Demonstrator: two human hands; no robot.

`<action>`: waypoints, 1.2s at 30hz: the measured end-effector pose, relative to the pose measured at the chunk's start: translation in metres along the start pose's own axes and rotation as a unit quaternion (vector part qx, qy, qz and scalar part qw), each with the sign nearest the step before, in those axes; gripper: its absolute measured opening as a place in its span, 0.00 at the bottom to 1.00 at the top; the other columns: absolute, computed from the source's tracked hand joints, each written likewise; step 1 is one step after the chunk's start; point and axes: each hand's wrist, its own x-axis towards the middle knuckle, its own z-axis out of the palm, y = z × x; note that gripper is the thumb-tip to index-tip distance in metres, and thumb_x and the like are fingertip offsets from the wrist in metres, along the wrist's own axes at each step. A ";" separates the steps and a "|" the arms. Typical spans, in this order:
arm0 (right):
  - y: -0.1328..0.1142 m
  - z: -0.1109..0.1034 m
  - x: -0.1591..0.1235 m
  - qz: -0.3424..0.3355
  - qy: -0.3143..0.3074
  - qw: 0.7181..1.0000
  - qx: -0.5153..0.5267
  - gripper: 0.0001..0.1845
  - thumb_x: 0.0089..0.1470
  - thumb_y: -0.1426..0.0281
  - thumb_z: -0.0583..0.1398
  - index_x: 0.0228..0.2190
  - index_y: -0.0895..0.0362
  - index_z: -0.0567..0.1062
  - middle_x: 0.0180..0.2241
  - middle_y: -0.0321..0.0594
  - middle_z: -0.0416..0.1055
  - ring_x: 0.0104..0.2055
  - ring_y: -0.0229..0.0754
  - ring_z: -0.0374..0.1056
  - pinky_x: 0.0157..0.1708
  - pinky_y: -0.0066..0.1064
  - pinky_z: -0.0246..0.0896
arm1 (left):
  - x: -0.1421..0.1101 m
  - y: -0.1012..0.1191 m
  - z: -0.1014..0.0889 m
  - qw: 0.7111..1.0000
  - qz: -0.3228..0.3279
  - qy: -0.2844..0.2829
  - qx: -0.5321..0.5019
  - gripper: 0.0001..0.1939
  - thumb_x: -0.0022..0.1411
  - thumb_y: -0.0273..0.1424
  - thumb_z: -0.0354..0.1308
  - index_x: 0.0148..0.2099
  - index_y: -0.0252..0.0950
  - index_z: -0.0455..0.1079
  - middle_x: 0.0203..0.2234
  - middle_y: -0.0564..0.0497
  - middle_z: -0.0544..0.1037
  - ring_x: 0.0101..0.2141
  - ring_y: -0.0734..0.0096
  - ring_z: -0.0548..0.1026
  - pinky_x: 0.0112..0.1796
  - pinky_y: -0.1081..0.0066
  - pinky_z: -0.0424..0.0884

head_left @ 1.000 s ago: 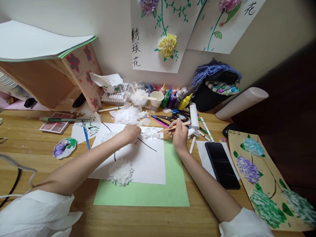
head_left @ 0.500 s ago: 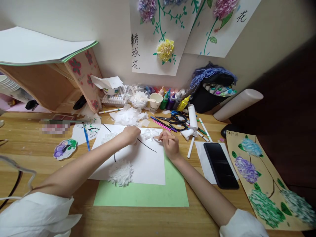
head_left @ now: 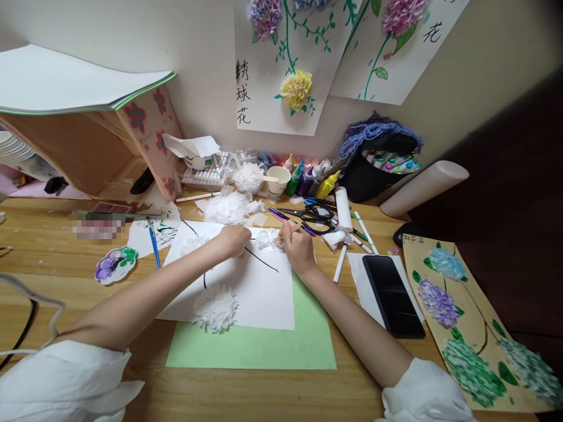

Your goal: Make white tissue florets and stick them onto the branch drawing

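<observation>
My right hand (head_left: 299, 249) is closed around a thin wooden craft stick (head_left: 295, 228). The stick's lower end meets a cluster of white paper petals (head_left: 266, 238) near the top right of a white sheet (head_left: 264, 302). My left hand (head_left: 237, 240) rests on that sheet just left of the cluster, fingers curled down; whatever they pinch is hidden. Dark painted stems (head_left: 263, 260) run across the paper. A fuller white paper flower (head_left: 216, 309) sits at its lower edge, and another white cluster (head_left: 193, 245) is partly behind my left forearm. Beneath lies a green sheet (head_left: 250, 350).
Behind the sheet lie loose white paper scraps (head_left: 231, 207), a paper cup (head_left: 278, 180), paint bottles (head_left: 308, 180) and black scissors (head_left: 314, 218). A phone (head_left: 393, 296) and a finished flower picture (head_left: 472, 328) are at right. A painted palette (head_left: 115, 265) and blue brush (head_left: 154, 246) lie left.
My right hand has shifted slightly up and left, and the craft stick has tilted more upright against the petal cluster. My left hand stays in place.
</observation>
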 end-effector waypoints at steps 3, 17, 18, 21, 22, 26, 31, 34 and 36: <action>-0.006 -0.002 0.008 -0.002 0.001 1.000 0.015 0.23 0.60 0.59 0.45 0.19 0.54 0.65 0.16 0.38 0.67 0.19 0.38 0.66 0.22 0.29 0.59 | 0.000 0.001 0.000 1.000 -0.001 0.001 0.000 0.08 0.47 0.26 0.61 0.33 0.32 0.74 0.34 0.39 0.78 0.40 0.56 0.75 0.38 0.66 0.69; 0.022 -0.032 -0.032 0.172 0.156 0.936 0.264 0.23 0.58 0.55 0.48 0.21 0.56 0.65 0.16 0.32 0.64 0.16 0.34 0.63 0.15 0.24 0.56 | 0.022 -0.006 -0.029 0.983 -0.021 0.183 -0.003 0.15 0.58 0.25 0.46 0.43 0.34 0.72 0.39 0.43 0.77 0.41 0.63 0.73 0.36 0.70 0.67; 0.023 -0.030 -0.034 0.173 0.157 0.935 0.265 0.22 0.58 0.55 0.48 0.21 0.56 0.65 0.17 0.33 0.64 0.16 0.34 0.62 0.15 0.24 0.57 | 0.028 -0.005 -0.031 0.980 -0.027 0.196 -0.001 0.16 0.58 0.25 0.46 0.44 0.33 0.71 0.40 0.42 0.76 0.41 0.62 0.73 0.37 0.70 0.67; 0.025 -0.029 -0.036 0.177 0.160 0.934 0.264 0.23 0.58 0.55 0.47 0.21 0.57 0.65 0.19 0.33 0.64 0.17 0.33 0.63 0.16 0.24 0.57 | 0.044 -0.002 -0.031 0.976 -0.038 0.212 0.010 0.14 0.57 0.26 0.48 0.42 0.31 0.72 0.39 0.38 0.75 0.43 0.57 0.71 0.37 0.68 0.67; 0.026 -0.029 -0.036 0.179 0.159 0.934 0.263 0.23 0.58 0.55 0.47 0.21 0.57 0.65 0.19 0.33 0.64 0.17 0.33 0.63 0.16 0.23 0.58 | 0.047 -0.003 -0.030 0.976 -0.039 0.214 0.013 0.13 0.57 0.26 0.48 0.40 0.31 0.73 0.38 0.38 0.75 0.44 0.56 0.70 0.36 0.68 0.67; 0.027 -0.029 -0.036 0.184 0.156 0.930 0.278 0.23 0.58 0.54 0.47 0.21 0.57 0.65 0.18 0.32 0.63 0.17 0.32 0.64 0.15 0.23 0.57 | 0.053 -0.009 -0.023 0.974 -0.032 0.224 0.017 0.13 0.57 0.27 0.48 0.38 0.34 0.74 0.39 0.39 0.74 0.45 0.58 0.68 0.36 0.70 0.66; 0.027 -0.030 -0.035 0.180 0.160 0.923 0.300 0.23 0.58 0.55 0.48 0.20 0.57 0.65 0.18 0.32 0.62 0.17 0.32 0.64 0.15 0.23 0.56 | 0.050 -0.019 -0.022 0.965 -0.011 0.262 0.009 0.13 0.58 0.30 0.47 0.39 0.34 0.72 0.39 0.42 0.73 0.44 0.58 0.68 0.37 0.69 0.66; 0.026 -0.030 -0.036 0.179 0.154 0.925 0.298 0.23 0.58 0.55 0.48 0.20 0.57 0.65 0.18 0.32 0.63 0.17 0.32 0.64 0.16 0.23 0.56 | 0.048 -0.025 -0.026 0.959 0.010 0.285 0.003 0.12 0.59 0.30 0.47 0.39 0.34 0.71 0.39 0.42 0.74 0.43 0.59 0.69 0.39 0.68 0.65; 0.027 -0.030 -0.036 0.177 0.151 0.926 0.296 0.23 0.58 0.55 0.47 0.21 0.57 0.65 0.19 0.32 0.63 0.17 0.32 0.64 0.16 0.23 0.56 | 0.049 -0.029 -0.027 0.957 0.014 0.288 -0.013 0.12 0.59 0.29 0.47 0.39 0.34 0.71 0.38 0.44 0.75 0.41 0.62 0.70 0.38 0.69 0.65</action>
